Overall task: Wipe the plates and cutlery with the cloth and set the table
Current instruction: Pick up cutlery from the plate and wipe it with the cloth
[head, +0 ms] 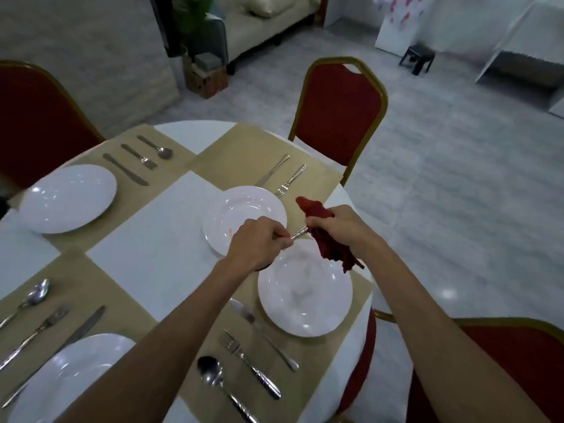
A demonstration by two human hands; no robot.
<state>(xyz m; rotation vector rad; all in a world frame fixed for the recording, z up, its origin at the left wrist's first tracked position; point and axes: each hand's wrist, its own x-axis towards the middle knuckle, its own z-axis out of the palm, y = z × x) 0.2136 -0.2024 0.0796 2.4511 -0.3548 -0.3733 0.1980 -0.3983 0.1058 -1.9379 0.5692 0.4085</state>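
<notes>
Left hand (pixel 259 239) pinches the handle of a cutlery piece (pixel 295 234), right hand (pixel 338 227) clenches red cloth (pixel 328 248) round its hidden end, above the plates (pixel 305 303); risk: a hard wipe pulls it free, dropping it onto china.

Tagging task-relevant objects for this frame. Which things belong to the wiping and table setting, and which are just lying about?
Job: left hand pinching a cutlery handle; right hand gripping the red cloth round its other end; white plate; laid fork.
Lying about: red chair; sofa; black stool.
</notes>
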